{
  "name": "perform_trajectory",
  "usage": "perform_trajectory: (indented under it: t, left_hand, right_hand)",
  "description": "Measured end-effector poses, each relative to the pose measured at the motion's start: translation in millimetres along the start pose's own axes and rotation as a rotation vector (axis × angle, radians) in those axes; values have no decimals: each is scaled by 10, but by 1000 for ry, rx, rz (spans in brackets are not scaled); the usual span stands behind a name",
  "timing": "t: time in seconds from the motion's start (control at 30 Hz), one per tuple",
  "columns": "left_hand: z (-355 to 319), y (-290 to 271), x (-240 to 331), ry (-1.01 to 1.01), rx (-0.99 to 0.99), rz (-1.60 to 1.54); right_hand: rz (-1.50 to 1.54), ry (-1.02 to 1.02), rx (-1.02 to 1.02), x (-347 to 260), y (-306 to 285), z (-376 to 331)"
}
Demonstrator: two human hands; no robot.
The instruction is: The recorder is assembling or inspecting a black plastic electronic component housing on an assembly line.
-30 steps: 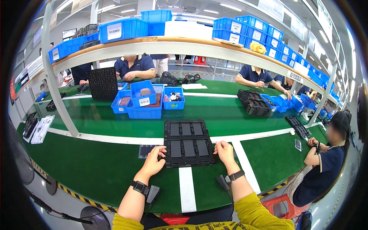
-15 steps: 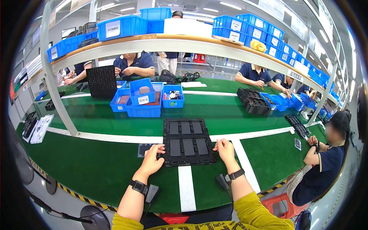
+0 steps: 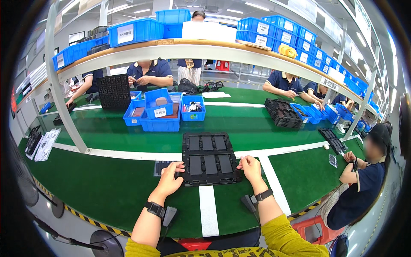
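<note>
A black compartment tray (image 3: 209, 152) lies flat on the green surface (image 3: 98, 180), across a white line, with six dark rectangular panels (image 3: 210, 164) in two rows of three. The left grip (image 3: 170, 177), fingers curled, is at its left edge; the right grip (image 3: 251, 168), thumb and forefinger close together, is at its right edge. Whether either pinches the rim, I cannot tell. A flat dark case (image 3: 160, 167) lies partly behind the left grip. Beyond are blue bins (image 3: 160, 125), an upright black tray (image 3: 114, 92) and stacked black trays (image 3: 282, 113), beneath a shelf (image 3: 205, 52).
</note>
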State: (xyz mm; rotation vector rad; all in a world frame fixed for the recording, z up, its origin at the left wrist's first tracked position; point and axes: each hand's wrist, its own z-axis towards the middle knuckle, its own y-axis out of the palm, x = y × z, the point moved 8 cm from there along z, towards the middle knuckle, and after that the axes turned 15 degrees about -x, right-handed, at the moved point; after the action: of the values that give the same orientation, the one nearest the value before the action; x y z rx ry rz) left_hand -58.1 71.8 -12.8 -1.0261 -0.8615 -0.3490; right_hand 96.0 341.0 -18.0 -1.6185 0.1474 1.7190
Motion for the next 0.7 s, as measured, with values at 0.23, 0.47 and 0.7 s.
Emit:
perform_trajectory:
  t: [0.23, 0.47, 0.7]
  left_hand:
    - [-12, -5, 125, -20, -41, 5]
    - [-14, -7, 71, 46, 6, 17]
    - [-4, 25, 60, 21, -27, -35]
  right_hand:
    - [-11, 24, -13, -4, 22, -9]
    - [-27, -28, 4, -75, 40, -12]
    - [2, -41, -40, -35, 57, 5]
